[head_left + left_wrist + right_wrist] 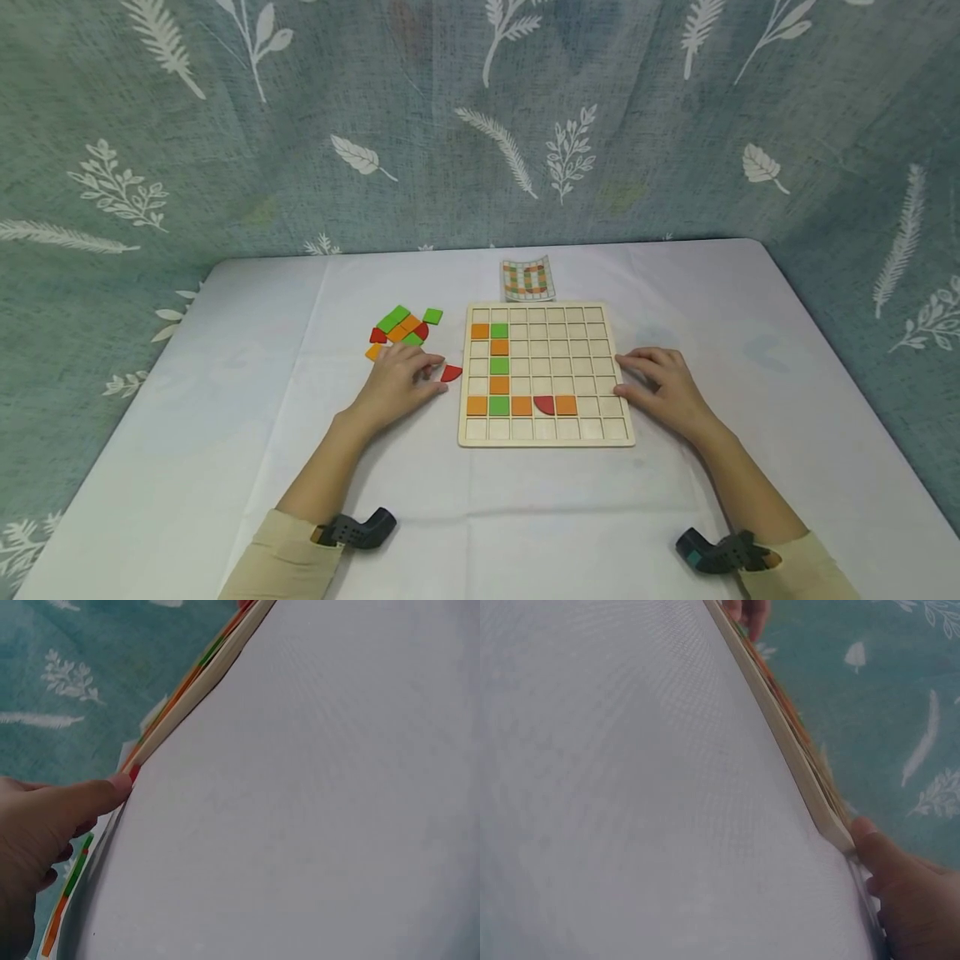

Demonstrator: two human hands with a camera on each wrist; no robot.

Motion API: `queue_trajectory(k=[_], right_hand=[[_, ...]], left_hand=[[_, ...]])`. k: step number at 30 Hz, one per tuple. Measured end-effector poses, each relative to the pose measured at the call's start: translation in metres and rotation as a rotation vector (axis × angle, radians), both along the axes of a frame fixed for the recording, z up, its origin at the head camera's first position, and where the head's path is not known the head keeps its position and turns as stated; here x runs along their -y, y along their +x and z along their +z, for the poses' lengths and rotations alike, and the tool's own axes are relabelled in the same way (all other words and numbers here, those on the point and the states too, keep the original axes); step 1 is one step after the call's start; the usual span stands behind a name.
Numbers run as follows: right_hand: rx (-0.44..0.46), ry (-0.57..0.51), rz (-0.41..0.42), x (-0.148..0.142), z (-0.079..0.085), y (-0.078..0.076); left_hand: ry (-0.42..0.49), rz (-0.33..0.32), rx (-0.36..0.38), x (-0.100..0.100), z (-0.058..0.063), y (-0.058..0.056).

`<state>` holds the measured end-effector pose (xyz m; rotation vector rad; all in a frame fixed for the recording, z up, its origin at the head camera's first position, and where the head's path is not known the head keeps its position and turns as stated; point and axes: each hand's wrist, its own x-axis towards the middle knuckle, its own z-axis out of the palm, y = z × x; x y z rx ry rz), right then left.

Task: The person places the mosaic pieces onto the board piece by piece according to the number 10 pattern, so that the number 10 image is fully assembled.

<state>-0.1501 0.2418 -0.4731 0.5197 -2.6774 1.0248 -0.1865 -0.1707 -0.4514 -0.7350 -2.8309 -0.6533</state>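
A pale wooden grid board (534, 362) lies on the table. Orange and green square tiles form a column and a row on it, with a red quarter-round tile (543, 406) in the row. Another red quarter-round tile (452, 373) lies just off its left edge. My left hand (393, 382) is beside that loose tile, thumb and fingers parted and bent around its near side. In the left wrist view the thumb (105, 796) appears close to the red piece; contact is unclear. My right hand (667, 390) rests its thumb and fingertips against the board's right edge.
Behind the left hand lies a loose pile of green, orange and red tiles (405, 322), one green tile (432, 317) apart from it. A printed pattern card (528, 279) sits behind the board. White cloth (540, 508) covers the table; patterned fabric (420, 167) hangs behind.
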Motion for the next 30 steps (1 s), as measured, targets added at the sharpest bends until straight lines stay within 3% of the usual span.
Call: queue_trajectory(k=[8,13,18,23,30], right_hand=[[0.000,0.001,0.005,0.000,-0.001,-0.001],[-0.007,0.001,0.007,0.000,-0.001,-0.001],[-0.012,0.002,0.003,0.000,-0.001,-0.001],[-0.009,0.006,0.000,-0.001,-0.001,-0.001],[0.006,0.004,-0.005,-0.001,-0.001,-0.001]], left_hand=[[0.006,-0.076,0.069,0.006,-0.001,-0.003],[0.009,-0.081,0.076,0.006,-0.002,-0.005],[-0.006,-0.076,-0.055,0.005,-0.004,-0.006],[0.073,-0.073,-0.230,0.003,-0.002,-0.007],[0.171,-0.133,-0.296,-0.012,0.003,-0.008]])
